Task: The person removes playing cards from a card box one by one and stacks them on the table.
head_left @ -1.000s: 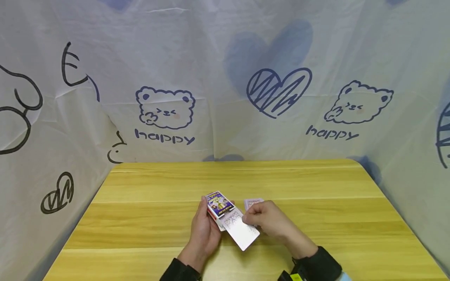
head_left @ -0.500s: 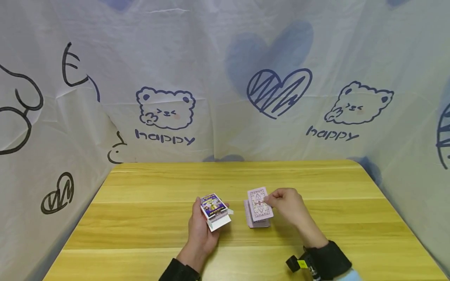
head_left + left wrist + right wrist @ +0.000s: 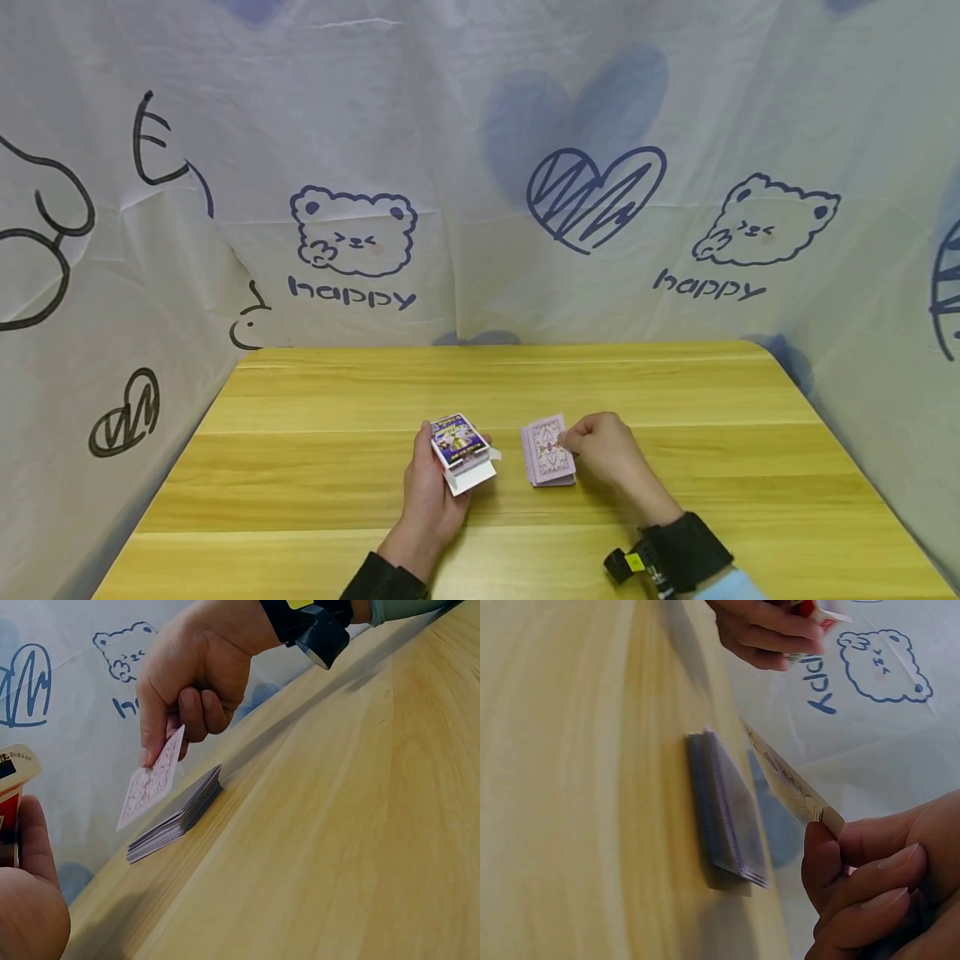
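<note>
My left hand [image 3: 433, 500] grips a small playing-card box [image 3: 457, 440], blue and yellow on its front, tilted with its white end flap hanging open toward me. To its right, my right hand [image 3: 609, 454] pinches a playing card [image 3: 550, 446] by one edge between thumb and forefinger. The card's patterned pinkish back faces up. Both wrist views show the card [image 3: 152, 787] held over a stack of cards [image 3: 180, 819], with a gap between them. That stack [image 3: 724, 814] lies on the table, its edges slightly uneven.
The wooden table [image 3: 300, 475] has pale yellow planks and a rounded far edge. Behind it and at both sides hangs a white cloth [image 3: 480, 275] printed with hearts and bears. A black wrist strap with a small camera [image 3: 619, 565] sits on my right wrist.
My right hand has carried the card from the box's open end rightward over the stack, then lowered it. The left hand with the box has shifted slightly left, and its open flap is now uncovered.
</note>
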